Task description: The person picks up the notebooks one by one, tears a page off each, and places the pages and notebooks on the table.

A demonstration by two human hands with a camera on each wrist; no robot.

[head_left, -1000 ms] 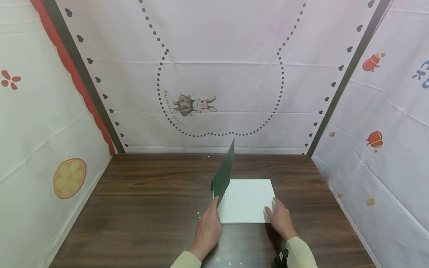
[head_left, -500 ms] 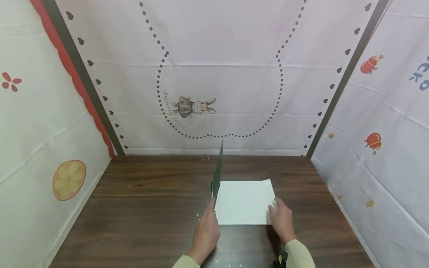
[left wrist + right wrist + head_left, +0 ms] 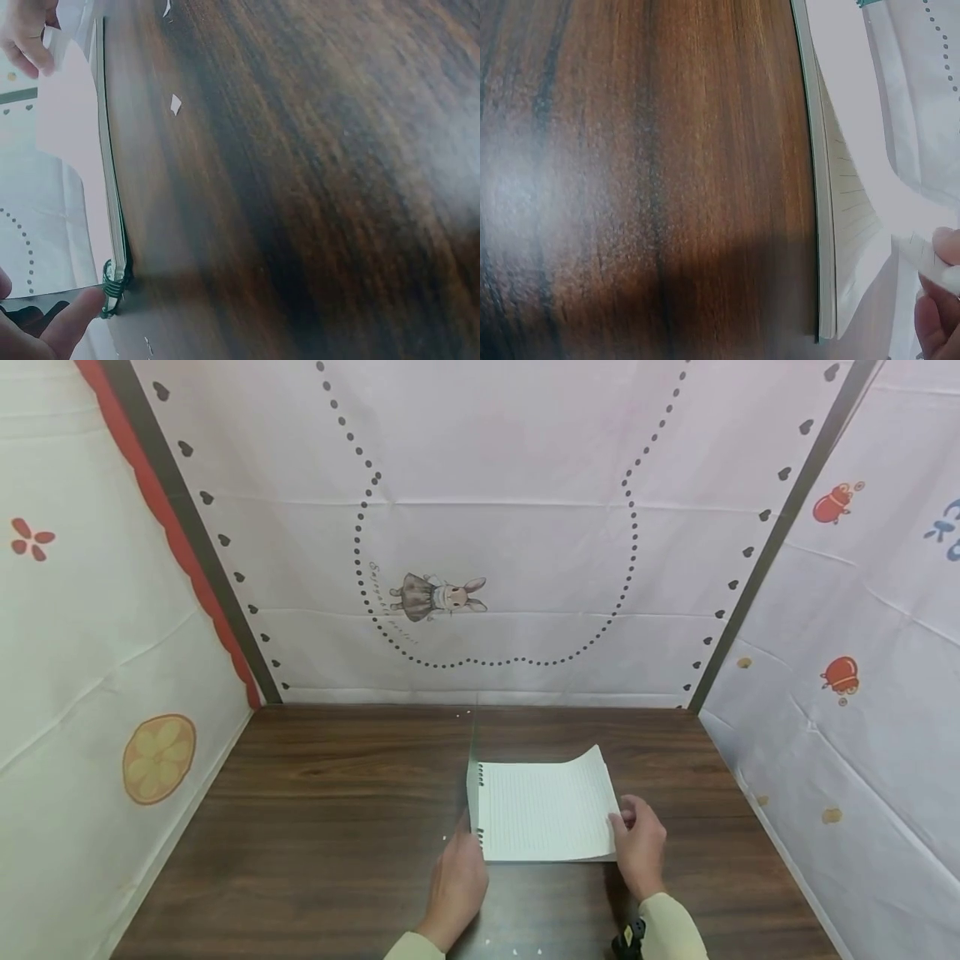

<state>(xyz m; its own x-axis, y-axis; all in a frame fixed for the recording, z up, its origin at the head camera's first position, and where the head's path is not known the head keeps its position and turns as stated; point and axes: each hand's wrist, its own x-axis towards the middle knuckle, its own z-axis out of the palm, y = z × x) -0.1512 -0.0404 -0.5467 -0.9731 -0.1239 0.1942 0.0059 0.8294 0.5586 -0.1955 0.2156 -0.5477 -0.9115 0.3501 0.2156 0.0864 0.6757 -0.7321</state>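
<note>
A spiral notebook lies open on the wooden table, its lined white page (image 3: 547, 814) facing up. The green cover (image 3: 472, 789) stands nearly upright at the left, seen almost edge-on. My left hand (image 3: 457, 881) holds this cover at its near edge, with a finger by the green coil binding (image 3: 114, 289) in the left wrist view. At the page's right edge my right hand (image 3: 641, 847) pinches paper between thumb and fingers. The page's far right corner curls upward there. In the right wrist view the lifted sheet (image 3: 855, 112) bows away from the stack beneath it.
Small white paper scraps (image 3: 176, 104) are scattered on the table (image 3: 337, 827). White printed cloth (image 3: 495, 543) hangs behind the table, with further cloth walls left and right. A black device (image 3: 628, 939) sits by the right wrist.
The cover has swung left from leaning over the page to about upright. My right hand has shifted slightly right, and the page's right side has lifted and curled.
</note>
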